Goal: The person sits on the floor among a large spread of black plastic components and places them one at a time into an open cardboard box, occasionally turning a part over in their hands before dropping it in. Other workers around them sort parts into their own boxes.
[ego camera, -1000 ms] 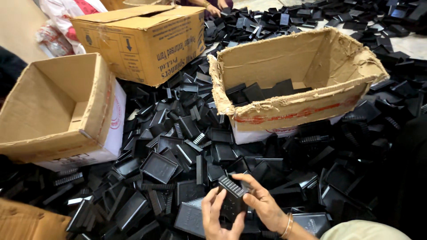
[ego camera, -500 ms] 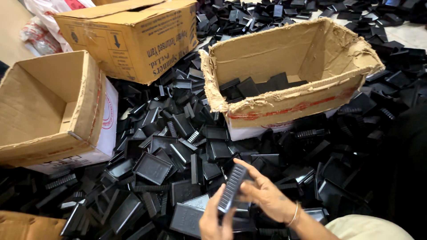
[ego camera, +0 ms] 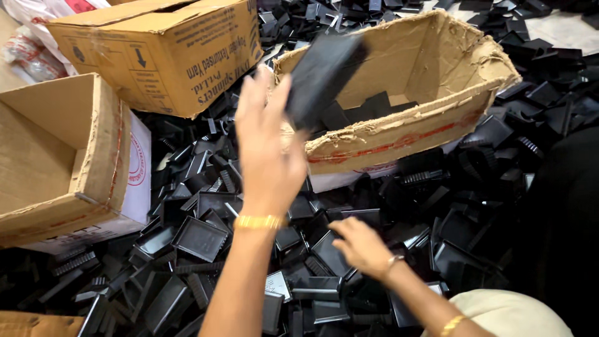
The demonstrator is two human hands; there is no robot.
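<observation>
Left hand (ego camera: 268, 146) is raised at centre frame, back of the hand to the camera, fingers spread and extended. A flat black plastic part (ego camera: 321, 75), motion-blurred, sits at its fingertips in the upper centre, over the near rim of the torn open cardboard box (ego camera: 399, 128). Can't tell whether the fingers are touching the part or it's loose in the air. Gold bangle (ego camera: 257, 221) on that wrist.

Right hand (ego camera: 362, 246) is low, centre-right of the frame, down on the heap of black plastic tray-shaped parts (ego camera: 199, 240). Fingers curled loosely over a piece in the heap; grip is not clearly visible, so can't tell if it's pinching anything. Thin bracelet (ego camera: 393, 262) at the wrist, a second gold bangle (ego camera: 452, 324) further up the forearm at the lower right edge.

Torn box occupies the upper right; a few black parts lie inside it against the back wall. Its front wall is ragged and bowed outward.

Closed brown cardboard carton with printed arrows (ego camera: 156, 53) sits upper left, tilted, resting on the heap. An open cardboard box with white side panel (ego camera: 59, 156) is at the left edge; interior looks bare from this angle.

Black parts cover the floor (ego camera: 561, 28) across nearly the whole frame. Pale fabric (ego camera: 505, 312) at the lower right corner.
</observation>
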